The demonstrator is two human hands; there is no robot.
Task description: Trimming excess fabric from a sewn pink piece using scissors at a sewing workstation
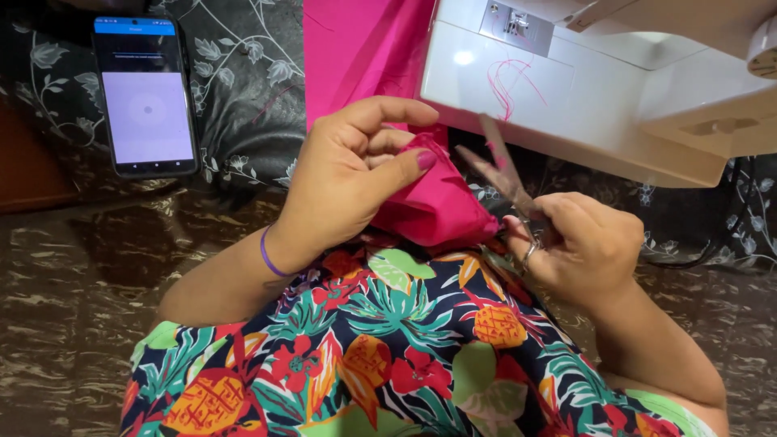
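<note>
I see the pink fabric (pixel 433 212) bunched into a folded wedge near the middle of the view, held up over the lap, with the rest of the same cloth running away toward twelve o'clock and passing under the sewing machine (pixel 566 89). My left hand (pixel 348 174) is closed on the fabric, thumb on the near face and the fingers curled over its top edge, pinching the fold tight; a thin purple band sits around that wrist. At about three o'clock from the fold, my right hand (pixel 583 243) is wrapped around the handles of a pair of scissors (pixel 503 174), fingers through the loops. The blades point up toward eleven o'clock, slightly parted and blurred, their tips just beside the fabric's upper right edge; I cannot tell whether they touch it. A short bit of pink thread shows near the blades. The white sewing machine fills the one to two o'clock corner, with loose pink thread (pixel 510 81) lying tangled on its flat bed. Out at ten o'clock a smartphone (pixel 146 93) lies face up with its screen lit, resting on a dark cloth with a pale floral print (pixel 243 81). Toward six o'clock is a tropical print dress (pixel 405 348), bright with leaves and pineapples, and below it a glossy brown marbled surface (pixel 73 324).
</note>
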